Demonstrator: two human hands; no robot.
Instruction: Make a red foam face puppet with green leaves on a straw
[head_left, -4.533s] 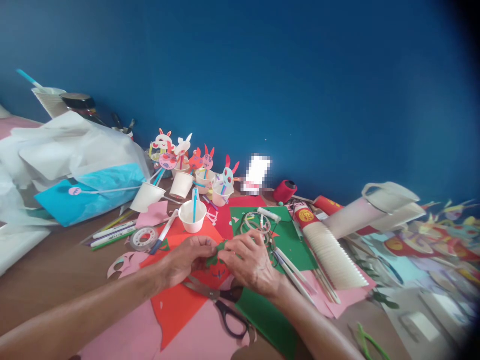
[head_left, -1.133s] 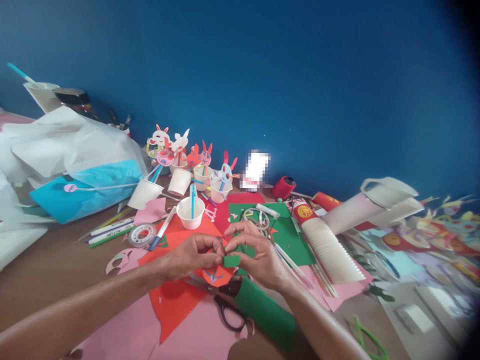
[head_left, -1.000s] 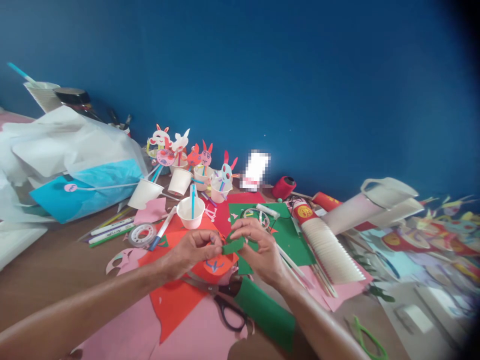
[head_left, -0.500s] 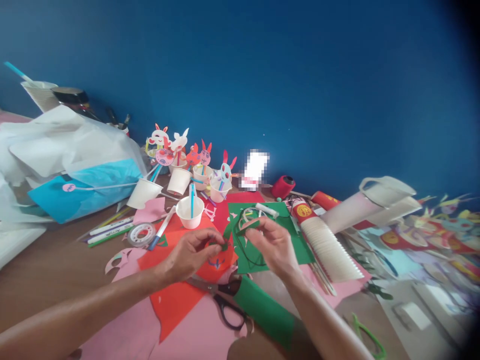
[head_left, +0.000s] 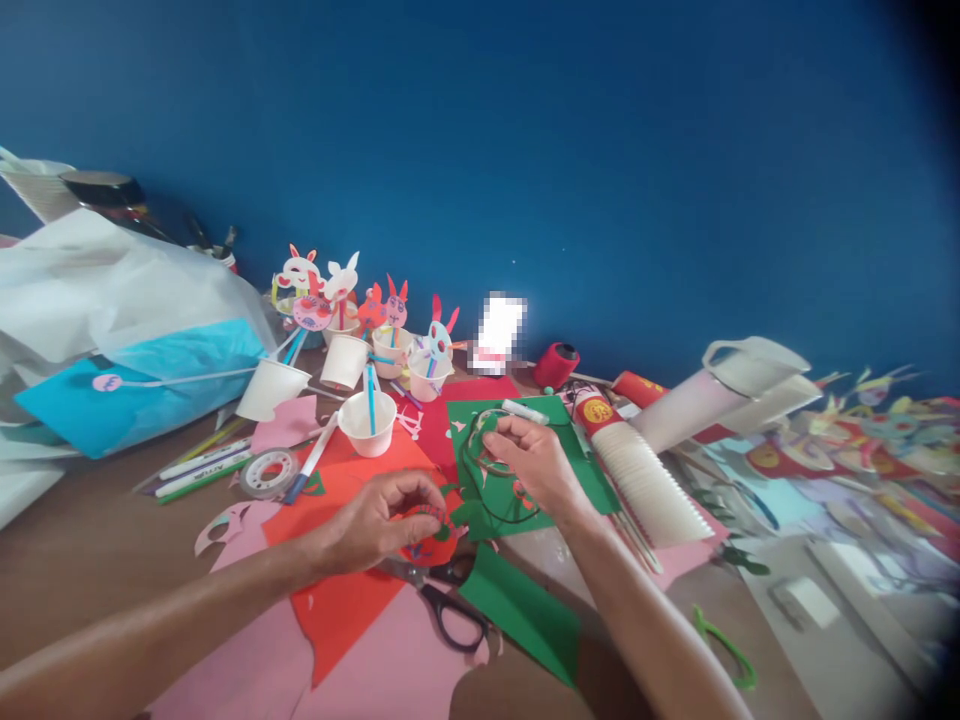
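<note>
My left hand [head_left: 386,515] is closed in a pinch at the edge of a small orange paper face [head_left: 429,550] with blue pen marks. Green paper bits [head_left: 450,532] lie against the face beside the fingertips. My right hand [head_left: 534,462] is raised over the green sheet [head_left: 577,455], thumb and fingertips pinched together. A small green piece seems to be between them, hard to tell from the sheet behind. Below the left hand, scissors [head_left: 450,612] lie on pink paper [head_left: 375,650], beside a green paper strip [head_left: 525,610]. Orange paper [head_left: 330,600] lies under the left hand.
A white paper cup [head_left: 367,425] with a blue straw stands behind my hands. Behind it are cups with paper animal faces [head_left: 439,340]. Tape [head_left: 270,472] and markers [head_left: 202,475] lie left. Stacked cups [head_left: 652,490] and a pitcher [head_left: 712,390] are right.
The view has shifted slightly. My left hand and the orange face have come a little nearer to me. My right hand has moved up and away from the left, widening the gap.
</note>
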